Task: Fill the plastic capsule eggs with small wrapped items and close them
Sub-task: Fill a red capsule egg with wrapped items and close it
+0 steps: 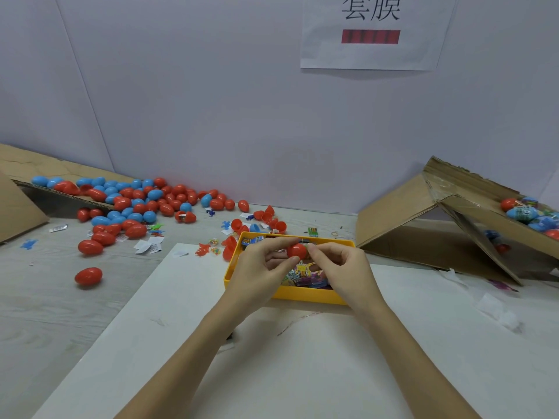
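At frame centre, above yellow tray of wrapped items: red capsule egg pinched by left hand and right hand. Probably closing step; next, pressing halves together until snapped, it seems.

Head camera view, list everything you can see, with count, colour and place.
red egg in hands: one, red, held above the yellow tray
yellow tray: one, yellow, table centre, holds small wrapped items
loose eggs: many, red and blue, far left by the wall
lone egg: one, red, left of the white sheet
egg halves: several, mostly red, behind the tray
cardboard box: one, brown, tipped, right, holding wrapped eggs
cardboard: brown, far left
paper sign: one, white, on the wall
left hand: holds the egg
right hand: pinches at the egg
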`<state>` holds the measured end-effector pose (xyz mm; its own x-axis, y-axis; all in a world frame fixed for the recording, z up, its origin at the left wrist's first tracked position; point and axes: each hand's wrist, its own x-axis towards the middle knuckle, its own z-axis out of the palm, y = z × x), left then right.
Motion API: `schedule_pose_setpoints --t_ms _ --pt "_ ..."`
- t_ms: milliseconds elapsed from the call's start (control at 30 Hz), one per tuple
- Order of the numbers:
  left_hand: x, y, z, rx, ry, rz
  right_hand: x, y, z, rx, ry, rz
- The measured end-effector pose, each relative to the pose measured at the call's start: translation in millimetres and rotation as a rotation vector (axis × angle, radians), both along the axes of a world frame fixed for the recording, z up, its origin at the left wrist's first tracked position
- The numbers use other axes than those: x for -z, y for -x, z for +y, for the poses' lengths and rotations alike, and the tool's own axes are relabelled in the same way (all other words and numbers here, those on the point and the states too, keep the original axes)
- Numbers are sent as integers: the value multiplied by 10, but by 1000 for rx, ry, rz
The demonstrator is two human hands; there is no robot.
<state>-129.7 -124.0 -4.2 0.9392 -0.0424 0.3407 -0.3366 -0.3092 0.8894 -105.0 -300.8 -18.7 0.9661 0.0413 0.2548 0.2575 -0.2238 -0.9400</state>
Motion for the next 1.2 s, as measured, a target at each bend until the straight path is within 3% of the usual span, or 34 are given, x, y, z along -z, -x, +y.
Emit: schedule_pose_setpoints --t_ms 200,767,1200 --pt "10 -17 -16 -39 41 15 -12 0 -34 -56 -107 -24" --pt "27 -50 0 -11 157 98 -14 26 3 -9 -103 -72" --pt "24 -21 0 -29 111 -61 -64 42 -17 -54 -79 -37"
